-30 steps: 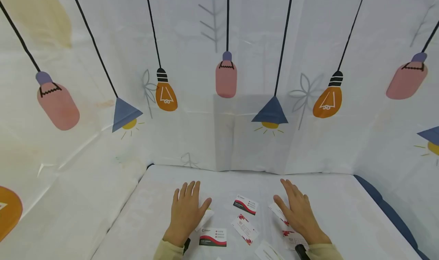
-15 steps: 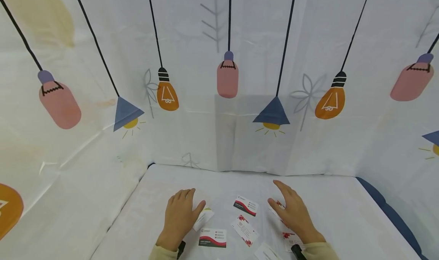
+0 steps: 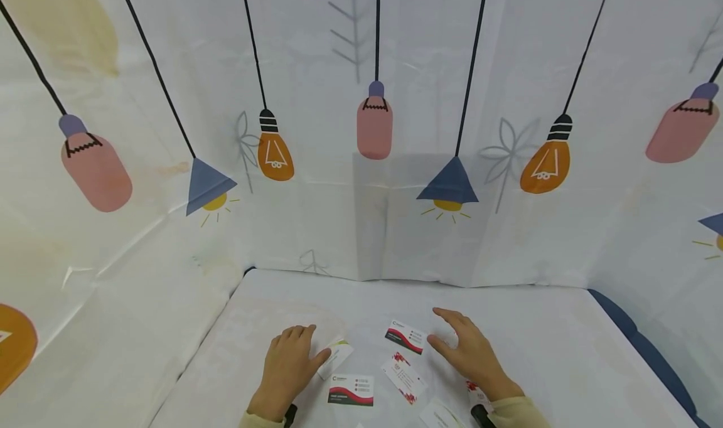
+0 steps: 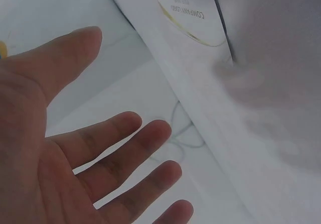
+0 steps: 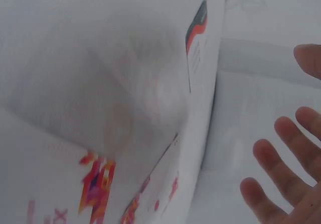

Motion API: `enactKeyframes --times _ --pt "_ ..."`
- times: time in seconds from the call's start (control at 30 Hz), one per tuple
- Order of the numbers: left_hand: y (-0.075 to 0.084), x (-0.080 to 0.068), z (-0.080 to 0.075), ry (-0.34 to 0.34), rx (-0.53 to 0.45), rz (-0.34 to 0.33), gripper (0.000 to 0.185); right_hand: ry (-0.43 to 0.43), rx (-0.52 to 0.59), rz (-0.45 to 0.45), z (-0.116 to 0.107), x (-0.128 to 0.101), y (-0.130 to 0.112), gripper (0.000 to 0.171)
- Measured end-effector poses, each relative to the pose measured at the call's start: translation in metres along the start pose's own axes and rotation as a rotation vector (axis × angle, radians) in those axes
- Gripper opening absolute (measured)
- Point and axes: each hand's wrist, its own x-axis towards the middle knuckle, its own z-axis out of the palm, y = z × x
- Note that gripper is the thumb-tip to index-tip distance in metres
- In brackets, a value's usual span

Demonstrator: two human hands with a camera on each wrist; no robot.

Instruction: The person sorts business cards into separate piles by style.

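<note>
Several business cards lie spread on the white table. My left hand [image 3: 288, 365] hovers with fingers apart and holding nothing, beside a white card with a yellow-green edge [image 3: 339, 355]. That card's "COMPANY LOGO" print shows in the left wrist view [image 4: 188, 13]. My right hand [image 3: 471, 358], also holding nothing, has its thumb just right of a red, green and white card [image 3: 405, 337]. Between the hands lie a second red-green card [image 3: 350, 391] and a white card with red patterned corners [image 3: 403, 378]. Another red-patterned card [image 3: 477, 395] is partly hidden by the right wrist.
A mostly white card [image 3: 442, 415] lies at the front, cut by the view's lower edge. The white table [image 3: 271, 296] ends at a white curtain [image 3: 316, 227] printed with lamps. Something dark blue [image 3: 644, 346] lines the right edge.
Both hands have drawn back toward the front. The left has shifted left, exposing more of the yellow-green-edged card; the right has shifted left, and now covers a card that showed partly before.
</note>
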Motion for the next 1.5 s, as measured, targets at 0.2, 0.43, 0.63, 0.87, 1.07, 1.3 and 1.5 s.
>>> enactKeyframes --times 0.2,0.43,0.63,0.87,1.07,1.3,1.5 --pt "-0.004 -0.002 0.000 -0.007 0.017 -0.001 0.061 -0.021 -0.035 -0.065 0.007 0.008 -0.007 0.061" --pt "-0.006 -0.008 0.000 0.018 0.034 0.016 0.061 -0.115 0.013 -0.091 0.015 0.016 -0.015 0.060" --pt "-0.006 -0.012 0.003 0.009 0.032 0.004 0.062 -0.204 0.118 -0.136 0.024 0.020 -0.026 0.057" --pt "-0.006 -0.014 0.008 -0.058 0.046 -0.023 0.064 -0.244 0.112 -0.274 0.040 0.026 -0.038 0.057" --pt "-0.002 -0.014 0.011 -0.096 0.039 -0.034 0.064 -0.277 0.124 -0.310 0.049 0.031 -0.052 0.052" --pt "0.000 -0.015 0.013 -0.114 0.048 -0.043 0.063 -0.342 0.101 -0.310 0.060 0.036 -0.063 0.057" --pt "-0.003 -0.013 0.013 -0.149 0.021 -0.064 0.064 -0.381 0.104 -0.307 0.069 0.038 -0.068 0.059"
